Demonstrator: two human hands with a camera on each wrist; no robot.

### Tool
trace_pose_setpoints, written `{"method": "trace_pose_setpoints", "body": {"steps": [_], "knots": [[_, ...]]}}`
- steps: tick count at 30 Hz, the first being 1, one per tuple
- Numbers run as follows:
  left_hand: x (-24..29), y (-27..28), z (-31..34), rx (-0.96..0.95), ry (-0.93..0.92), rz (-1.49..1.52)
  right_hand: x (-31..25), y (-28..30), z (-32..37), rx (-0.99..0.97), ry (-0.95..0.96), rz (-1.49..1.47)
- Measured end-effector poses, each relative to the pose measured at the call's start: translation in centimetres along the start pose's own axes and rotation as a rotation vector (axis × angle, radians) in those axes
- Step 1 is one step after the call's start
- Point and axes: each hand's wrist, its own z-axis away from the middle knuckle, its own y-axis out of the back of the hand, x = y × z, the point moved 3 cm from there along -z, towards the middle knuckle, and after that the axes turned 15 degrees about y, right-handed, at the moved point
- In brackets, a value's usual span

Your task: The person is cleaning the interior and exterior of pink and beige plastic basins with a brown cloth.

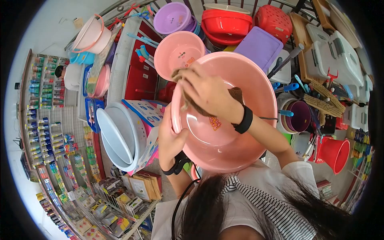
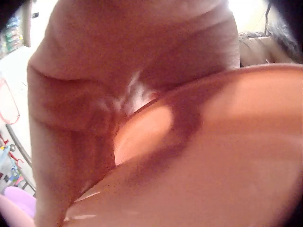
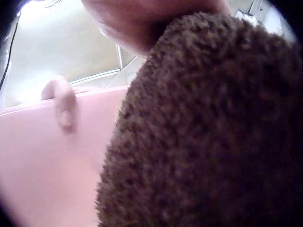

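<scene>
A large pink plastic basin (image 1: 224, 150) is tilted in front of the person's chest, its inside facing up. My left hand (image 1: 170, 138) grips its left rim, with the thumb over the inner side. In the left wrist view that hand (image 2: 80, 109) is close against the basin wall (image 2: 227, 156). My right hand (image 1: 212, 96) holds a brown fuzzy cloth (image 1: 237, 94) bunched over the upper left rim. Part of the cloth hangs inside the basin, beside a small printed sticker (image 1: 215, 123). In the right wrist view the cloth (image 3: 203, 127) covers much of the picture.
A smaller pink basin (image 1: 180, 50), purple basins (image 1: 172, 18) and red basins (image 1: 226, 26) are stacked ahead. Light blue tubs (image 1: 120, 136) stand at the left, near racks of packaged goods (image 1: 48, 136). Brushes, a red bucket (image 1: 335, 154) and clear storage boxes (image 1: 340, 60) crowd the right.
</scene>
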Motion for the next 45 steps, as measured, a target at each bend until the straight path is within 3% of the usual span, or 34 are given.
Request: {"method": "trace_pose_setpoints", "body": {"steps": [3, 4, 5, 7, 8, 10, 11, 14, 17, 20, 22, 23, 24, 26, 27, 28, 32, 34, 35, 36, 38, 40, 44, 45], "knots": [[0.0, -0.2, 0.2, 0.044, -0.085, 0.022, 0.1, -0.2, 0.0, 0.043, -0.146, -0.189], [0.0, -0.1, 0.3, 0.078, -0.111, 0.006, -0.4, -0.5, 0.1, 0.042, -0.145, -0.189], [0.0, 0.0, 0.3, 0.08, -0.111, 0.008, -1.2, -0.7, 0.2, 0.0, -0.024, -0.165], [-0.9, 0.4, 0.3, -0.022, 0.24, -0.066, -1.9, -0.6, 0.1, -0.012, 0.118, -0.14], [-1.1, 0.3, 0.1, -0.019, 0.24, -0.066, -1.5, -0.8, 0.0, -0.011, 0.12, -0.142], [-0.5, -0.1, 0.1, 0.085, -0.13, -0.004, 0.0, -0.6, -0.2, 0.031, 0.031, -0.092], [-0.4, -0.2, 0.2, 0.086, -0.129, -0.002, 0.7, -0.2, 0.0, 0.028, -0.098, -0.158], [0.0, -0.2, 0.3, 0.082, -0.129, -0.026, 0.4, -0.5, -0.1, 0.062, -0.233, -0.373], [-0.3, -0.3, 0.5, 0.073, -0.048, -0.004, 0.1, -0.7, -0.1, 0.04, -0.186, -0.352], [0.1, -0.5, 0.5, 0.079, -0.135, -0.032, 1.2, -0.7, 0.1, 0.092, -0.194, -0.368], [0.2, -0.7, 0.5, 0.062, -0.095, 0.007, 2.4, -0.5, 0.6, 0.107, -0.428, -0.386], [0.0, -0.8, 0.5, 0.063, -0.097, 0.01, 2.0, -0.5, 0.7, 0.117, -0.444, -0.441], [-0.2, -0.7, 0.4, 0.081, -0.148, -0.017, 1.6, -0.8, 0.8, 0.117, -0.445, -0.439], [-0.2, -0.6, 0.4, 0.092, -0.198, -0.043, 0.2, -1.1, 1.0, 0.166, -0.187, -0.465], [-0.6, -0.5, 0.4, 0.055, -0.038, -0.029, -0.7, -0.8, 1.0, -0.01, -0.248, -0.486], [-1.1, -0.4, 0.3, 0.019, 0.122, -0.017, -0.6, -0.9, 1.1, -0.008, -0.248, -0.485], [-0.5, -0.6, 0.2, 0.018, -0.086, 0.008, 1.2, -1.2, 1.0, 0.214, -0.138, -0.389], [-0.3, -0.6, 0.3, 0.017, -0.078, 0.006, 1.7, -0.7, 0.7, 0.081, -0.391, -0.469], [-0.6, -0.6, 0.2, 0.018, -0.079, 0.006, 1.1, -0.9, 0.7, 0.139, -0.259, -0.418], [-1.2, -0.6, 0.1, 0.041, -0.063, 0.033, 0.5, -0.8, 0.9, 0.14, -0.259, -0.417], [-1.7, -0.4, 0.0, 0.062, -0.048, 0.06, -0.7, -1.0, 1.1, -0.02, -0.215, -0.461], [-1.2, -0.1, 0.1, 0.026, -0.065, 0.049, 0.4, -0.8, 2.0, 0.057, -0.257, -0.532], [-2.0, 0.5, 0.4, 0.053, -0.041, 0.107, 5.8, 0.1, 7.7, 0.179, -0.694, -0.416], [-2.5, 0.6, 0.4, 0.044, -0.03, 0.176, 6.5, 0.0, 8.4, 0.178, -0.694, -0.415]]}}
